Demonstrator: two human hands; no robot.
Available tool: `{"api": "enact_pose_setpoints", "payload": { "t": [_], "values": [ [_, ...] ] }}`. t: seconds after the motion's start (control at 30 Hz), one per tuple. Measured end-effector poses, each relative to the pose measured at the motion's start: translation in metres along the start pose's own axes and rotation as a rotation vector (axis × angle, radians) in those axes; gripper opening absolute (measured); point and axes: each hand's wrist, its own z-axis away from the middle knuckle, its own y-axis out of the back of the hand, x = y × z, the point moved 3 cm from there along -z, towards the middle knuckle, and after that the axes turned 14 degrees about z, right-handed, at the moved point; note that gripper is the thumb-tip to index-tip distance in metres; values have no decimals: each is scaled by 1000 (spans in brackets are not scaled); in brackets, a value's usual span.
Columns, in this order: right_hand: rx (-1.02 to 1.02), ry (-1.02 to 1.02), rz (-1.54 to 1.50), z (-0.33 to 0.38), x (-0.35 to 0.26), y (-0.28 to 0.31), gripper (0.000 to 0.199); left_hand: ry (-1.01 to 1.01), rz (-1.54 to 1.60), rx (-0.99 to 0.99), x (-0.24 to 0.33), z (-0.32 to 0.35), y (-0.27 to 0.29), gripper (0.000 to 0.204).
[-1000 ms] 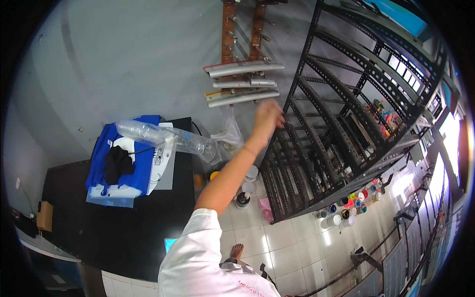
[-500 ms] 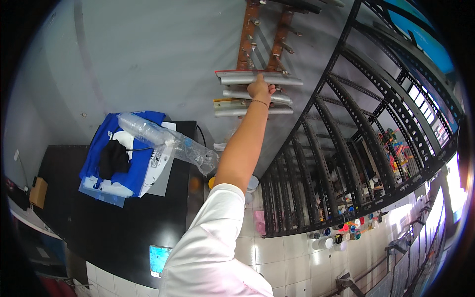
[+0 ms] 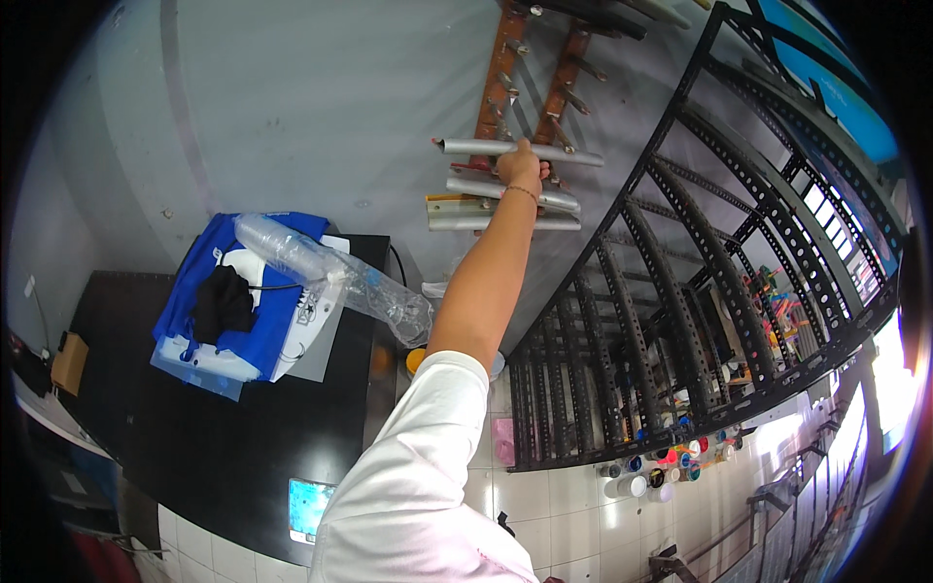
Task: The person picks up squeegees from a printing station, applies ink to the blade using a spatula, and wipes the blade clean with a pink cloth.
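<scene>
My left hand point(image 3: 522, 167) reaches up to the grey wall, its fingers closed around a squeegee point(image 3: 476, 147) with a long silver handle. The squeegee lies nearly level across two brown wooden peg rails point(image 3: 493, 97); whether it still touches the pegs I cannot tell. A bit of red shows just under it. Right below, partly behind my wrist, hangs a second silver bar point(image 3: 468, 185). Lower still, a similar bar with a yellowish strip point(image 3: 457, 206) rests on the rack. My right hand is out of view.
To the right stands a tall black perforated-metal rack point(image 3: 671, 223), close to the rails. Paint jars point(image 3: 632, 485) stand on the tiled floor beneath it. At left, a black table point(image 3: 224, 447) bears blue cloth point(image 3: 185, 287), a clear plastic-wrapped roll point(image 3: 340, 277) and a phone-like lit screen point(image 3: 309, 510).
The squeegee in my left hand has turned, so its red edge no longer shows along the top. It has separated slightly from the bar below. The view has shifted a little.
</scene>
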Motion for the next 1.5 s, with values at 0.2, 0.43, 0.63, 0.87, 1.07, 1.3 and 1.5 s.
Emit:
{"api": "enact_pose_setpoints", "payload": {
  "t": [0.2, 0.43, 0.63, 0.87, 1.07, 1.3, 1.5],
  "values": [
    [-5, -5, -7, 4, 7, -3, 40, 85, 72, -79, -16, -8, 8, 29],
    [-9, 21, -28, -3, 5, -13, 40, 164, 123, -185, -12, -21, 29, 26],
    [7, -13, -109, -1, 26, -36, 39, 96, 186, -219, -15, 49, 73, 28],
    [16, 8, -172, 13, 97, -104, 40, -15, -3, -46, -76, 142, 236, 38],
    [162, -166, -328, 112, 70, -51, 47, -55, -500, -19, -157, 186, 363, 26],
    [289, -233, -434, 177, 87, -58, 50, 1199, -1470, -1127, -274, 359, 521, 29],
    [523, -259, -585, 222, 109, -55, 42, 1443, -1592, -1558, -281, 530, 526, 44]
  ]
}}
